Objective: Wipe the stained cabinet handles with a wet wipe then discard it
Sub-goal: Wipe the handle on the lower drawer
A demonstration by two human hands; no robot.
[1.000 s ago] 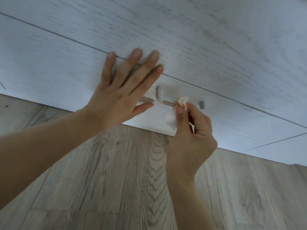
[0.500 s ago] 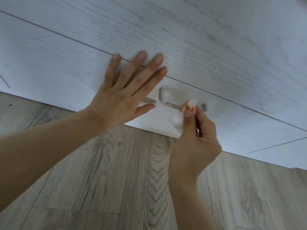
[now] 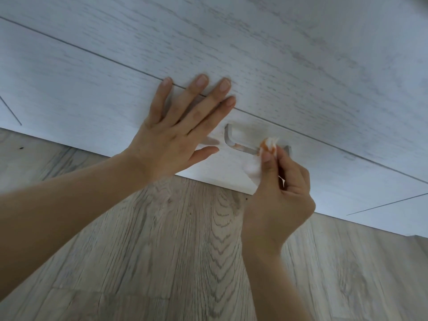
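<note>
A grey metal bar handle (image 3: 234,141) sticks out of the lowest white cabinet front (image 3: 92,100), with an orange smear on its left part. My right hand (image 3: 280,193) pinches a white wet wipe (image 3: 268,144), stained orange at its tip, against the handle's right part. The handle's right end is partly hidden behind my fingers. My left hand (image 3: 178,133) lies flat with fingers spread on the cabinet front, just left of the handle.
White wood-grain cabinet fronts (image 3: 278,54) fill the upper view, split by thin dark seams. Below them lies a light wood-plank floor (image 3: 162,251). A small dark speck (image 3: 21,148) sits on the floor at the far left.
My right hand has slid the wipe rightwards along the handle, baring more of the bar. The wipe's tip has turned orange. My left hand stays pressed on the cabinet front.
</note>
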